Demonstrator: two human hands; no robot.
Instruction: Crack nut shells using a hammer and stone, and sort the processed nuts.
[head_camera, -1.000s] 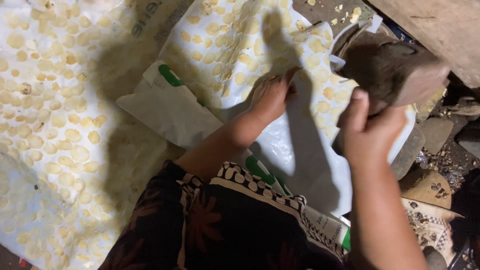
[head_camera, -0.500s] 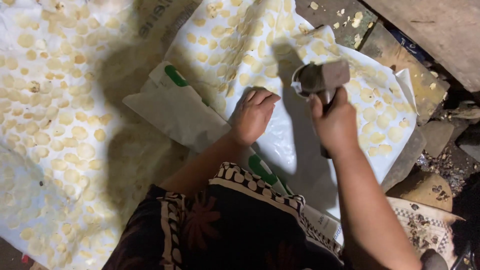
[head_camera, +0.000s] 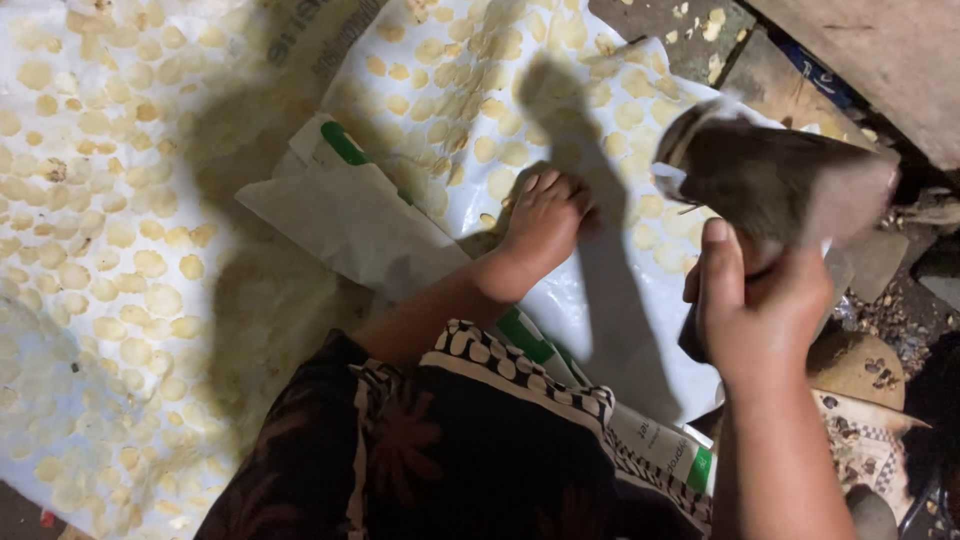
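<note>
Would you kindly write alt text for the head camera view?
A person's right hand raises a heavy mallet while the left hand presses on a white plastic sheet. Pale flattened discs cover the sheets around them.

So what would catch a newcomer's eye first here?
The heavy dark mallet raised in the right hand, at right. Next, the left hand pressed on the white plastic sheet at centre. Around them, rows of flattened pale yellow discs cover the sheets, mostly left.
</note>
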